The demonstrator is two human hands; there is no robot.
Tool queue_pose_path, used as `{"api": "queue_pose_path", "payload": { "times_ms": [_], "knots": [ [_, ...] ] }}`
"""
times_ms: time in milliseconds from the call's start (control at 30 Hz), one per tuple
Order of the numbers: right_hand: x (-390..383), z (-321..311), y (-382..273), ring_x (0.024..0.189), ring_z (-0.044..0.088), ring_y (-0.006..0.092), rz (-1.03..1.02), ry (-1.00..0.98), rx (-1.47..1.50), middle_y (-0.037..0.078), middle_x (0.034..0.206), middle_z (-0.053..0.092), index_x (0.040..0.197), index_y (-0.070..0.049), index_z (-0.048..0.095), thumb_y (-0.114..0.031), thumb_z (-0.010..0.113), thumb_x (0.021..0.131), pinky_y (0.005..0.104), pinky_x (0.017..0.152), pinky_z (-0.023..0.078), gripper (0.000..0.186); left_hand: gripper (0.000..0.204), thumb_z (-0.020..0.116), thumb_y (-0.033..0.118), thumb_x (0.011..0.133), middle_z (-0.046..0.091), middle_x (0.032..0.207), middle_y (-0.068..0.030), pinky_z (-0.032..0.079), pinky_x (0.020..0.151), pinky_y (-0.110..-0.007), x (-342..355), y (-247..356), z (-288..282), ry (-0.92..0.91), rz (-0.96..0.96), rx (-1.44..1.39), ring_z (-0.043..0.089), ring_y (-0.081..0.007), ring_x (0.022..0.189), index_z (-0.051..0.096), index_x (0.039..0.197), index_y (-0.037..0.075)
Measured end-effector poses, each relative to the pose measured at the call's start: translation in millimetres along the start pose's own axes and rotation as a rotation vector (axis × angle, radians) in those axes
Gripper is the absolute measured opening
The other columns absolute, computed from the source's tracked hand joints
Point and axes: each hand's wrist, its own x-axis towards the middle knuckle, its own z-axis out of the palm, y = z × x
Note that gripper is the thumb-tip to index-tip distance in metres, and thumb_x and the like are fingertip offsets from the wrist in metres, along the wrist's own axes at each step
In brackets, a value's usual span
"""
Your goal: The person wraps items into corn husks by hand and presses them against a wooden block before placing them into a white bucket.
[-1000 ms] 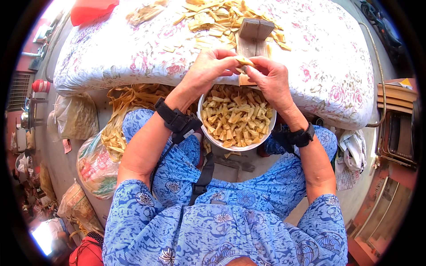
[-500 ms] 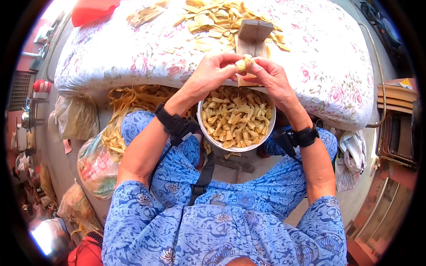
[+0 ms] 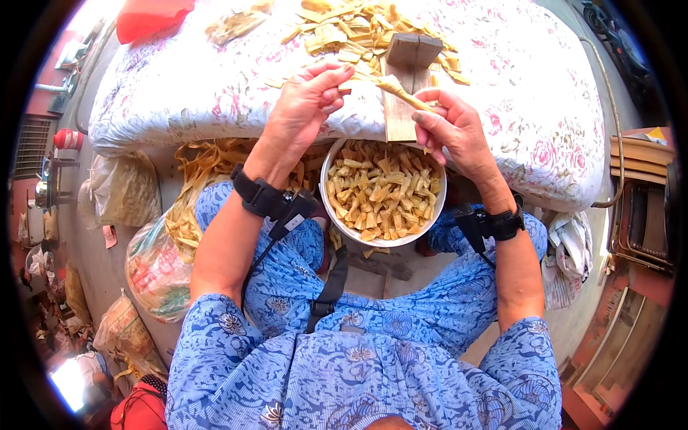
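A pale yellow dried strip [image 3: 394,87], bunched along part of its length, stretches diagonally between my hands. My left hand [image 3: 312,93] pinches its upper left end. My right hand [image 3: 451,125] has its fingers closed round the lower right end. Behind it stands a wooden board with an upright block [image 3: 413,49]. Below the hands, a white bucket [image 3: 327,197] is heaped with short, knotted yellow pieces [image 3: 383,190]. More flat strips [image 3: 344,29] lie piled on the flowered cloth [image 3: 179,93] at the back.
Long dried husks [image 3: 201,168] hang beside my left knee, near plastic bags [image 3: 125,190]. A red object [image 3: 150,18] lies at the back left. A white cloth bundle [image 3: 566,254] sits by my right knee; brown stacked items [image 3: 638,158] are at the far right.
My hands have drawn apart, the left moving up and left, the right slightly down and right. The strip that was bunched between my fingertips now stretches out between them.
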Motion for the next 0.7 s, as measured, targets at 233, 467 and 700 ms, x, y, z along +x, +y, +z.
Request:
{"api": "queue_pose_path", "payload": {
  "times_ms": [233, 467, 700],
  "knots": [
    [-7, 1, 8, 0.040, 0.043, 0.0014, 0.010, -0.024, 0.012, 0.000, 0.063, 0.057, 0.094, 0.000, 0.059, -0.015, 0.046, 0.090, 0.0137, 0.038, 0.036, 0.020, 0.028, 0.060, 0.015, 0.083, 0.053, 0.088, -0.0046, 0.038, 0.050, -0.015, -6, -9, 0, 0.029, -0.169, -0.295, 0.045, -0.0035, 0.063, 0.050, 0.105, 0.002],
    [-3, 2, 10, 0.040, 0.043, 0.0012, 0.072, -0.093, -0.013, 0.000, 0.062, 0.057, 0.092, -0.001, 0.060, -0.017, 0.046, 0.091, 0.0140, 0.037, 0.035, 0.022, 0.021, 0.059, 0.017, 0.082, 0.049, 0.069, 0.0033, 0.030, 0.047, -0.014, -3, -16, 33, -0.188, -0.133, 0.322, 0.040, -0.0014, 0.057, 0.056, 0.100, 0.008],
    [-2, -7, 13, 0.037, 0.042, 0.0024, 0.061, 0.038, -0.153, -0.002, 0.054, 0.052, 0.084, 0.000, 0.062, -0.015, 0.050, 0.088, 0.0165, 0.034, 0.034, 0.019, 0.010, 0.062, 0.009, 0.077, 0.047, 0.060, 0.0034, 0.029, 0.044, -0.016, 11, -27, 24, 0.039, -0.067, 0.224, 0.037, -0.0017, 0.049, 0.055, 0.079, 0.002]
  ]
}}
